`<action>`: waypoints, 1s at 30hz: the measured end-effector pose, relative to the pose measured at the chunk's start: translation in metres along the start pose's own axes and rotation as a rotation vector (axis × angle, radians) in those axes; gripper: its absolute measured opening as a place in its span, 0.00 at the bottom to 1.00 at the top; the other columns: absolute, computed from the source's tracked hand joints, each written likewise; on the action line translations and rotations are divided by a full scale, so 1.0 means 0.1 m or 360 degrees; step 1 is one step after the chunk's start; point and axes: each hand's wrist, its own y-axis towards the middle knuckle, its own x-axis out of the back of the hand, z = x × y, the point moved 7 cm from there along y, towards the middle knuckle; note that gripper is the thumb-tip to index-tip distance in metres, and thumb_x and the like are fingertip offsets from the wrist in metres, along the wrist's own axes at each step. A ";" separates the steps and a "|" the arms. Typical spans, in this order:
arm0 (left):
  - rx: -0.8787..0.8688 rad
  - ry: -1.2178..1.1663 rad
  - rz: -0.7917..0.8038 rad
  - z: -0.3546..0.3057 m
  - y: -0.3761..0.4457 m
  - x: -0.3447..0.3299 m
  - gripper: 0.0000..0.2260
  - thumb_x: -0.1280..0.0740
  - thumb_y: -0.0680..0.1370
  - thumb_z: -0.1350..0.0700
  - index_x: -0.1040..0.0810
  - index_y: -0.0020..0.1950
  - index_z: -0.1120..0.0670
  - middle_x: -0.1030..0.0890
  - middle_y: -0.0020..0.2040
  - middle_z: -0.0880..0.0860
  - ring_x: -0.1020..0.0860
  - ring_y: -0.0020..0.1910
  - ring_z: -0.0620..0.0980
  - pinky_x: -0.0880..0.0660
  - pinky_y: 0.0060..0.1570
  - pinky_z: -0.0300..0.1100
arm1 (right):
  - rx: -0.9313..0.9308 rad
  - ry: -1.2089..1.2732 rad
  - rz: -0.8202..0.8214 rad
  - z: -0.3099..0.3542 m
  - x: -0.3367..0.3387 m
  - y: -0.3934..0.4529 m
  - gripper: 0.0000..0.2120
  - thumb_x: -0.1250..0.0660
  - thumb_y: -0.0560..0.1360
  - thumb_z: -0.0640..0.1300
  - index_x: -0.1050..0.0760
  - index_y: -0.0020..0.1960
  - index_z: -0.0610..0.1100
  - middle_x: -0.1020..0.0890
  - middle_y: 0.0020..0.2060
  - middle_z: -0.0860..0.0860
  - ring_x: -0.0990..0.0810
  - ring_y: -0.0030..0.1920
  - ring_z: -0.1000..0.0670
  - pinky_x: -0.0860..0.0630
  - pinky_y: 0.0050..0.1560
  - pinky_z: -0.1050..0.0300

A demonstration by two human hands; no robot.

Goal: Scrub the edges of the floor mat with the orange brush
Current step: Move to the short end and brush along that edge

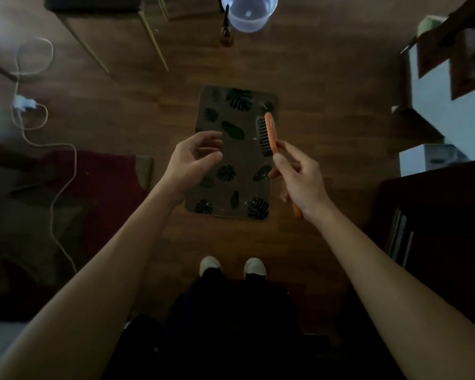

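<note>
A brown floor mat (239, 165) with dark leaf prints lies flat on the wooden floor straight ahead of my feet. My right hand (299, 176) grips the handle of the orange brush (270, 133), held up in the air above the mat's right side, its dark bristles facing left. My left hand (195, 160) hovers over the mat's left edge with fingers loosely curled and holds nothing.
A translucent plastic basin (248, 12) and a dark bottle (226, 34) stand on the floor beyond the mat. A white cable with a plug (25, 102) trails at left beside red fabric (99, 182). White furniture (444, 105) and a dark cabinet (433, 229) stand at right.
</note>
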 end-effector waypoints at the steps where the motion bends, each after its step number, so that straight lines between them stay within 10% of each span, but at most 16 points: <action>1: -0.0007 0.0035 0.0002 0.23 0.06 -0.07 0.17 0.29 0.74 0.54 0.21 0.63 0.48 0.18 0.57 0.49 0.19 0.58 0.48 0.22 0.61 0.55 | -0.0010 -0.0009 0.0006 -0.24 -0.02 0.12 0.21 0.36 0.82 0.50 0.31 0.75 0.53 0.16 0.40 0.47 0.26 0.25 0.49 0.27 0.25 0.56; 19: -0.0159 0.1262 0.0322 5.97 1.83 -1.30 0.18 0.28 0.76 0.55 0.23 0.65 0.53 0.22 0.59 0.50 0.24 0.59 0.47 0.25 0.59 0.45 | 0.0000 -0.1011 0.0469 -5.46 -1.47 2.73 0.23 0.39 0.83 0.51 0.35 0.77 0.53 0.19 0.42 0.52 0.20 0.34 0.56 0.22 0.32 0.60; 30: 0.0050 0.1538 -0.0352 7.33 2.19 -0.16 0.23 0.33 0.72 0.54 0.25 0.66 0.57 0.26 0.65 0.56 0.29 0.65 0.58 0.30 0.61 0.56 | 0.0665 -0.1127 0.0666 -6.03 -2.75 3.34 0.23 0.40 0.83 0.50 0.36 0.78 0.53 0.24 0.40 0.56 0.24 0.33 0.59 0.30 0.33 0.67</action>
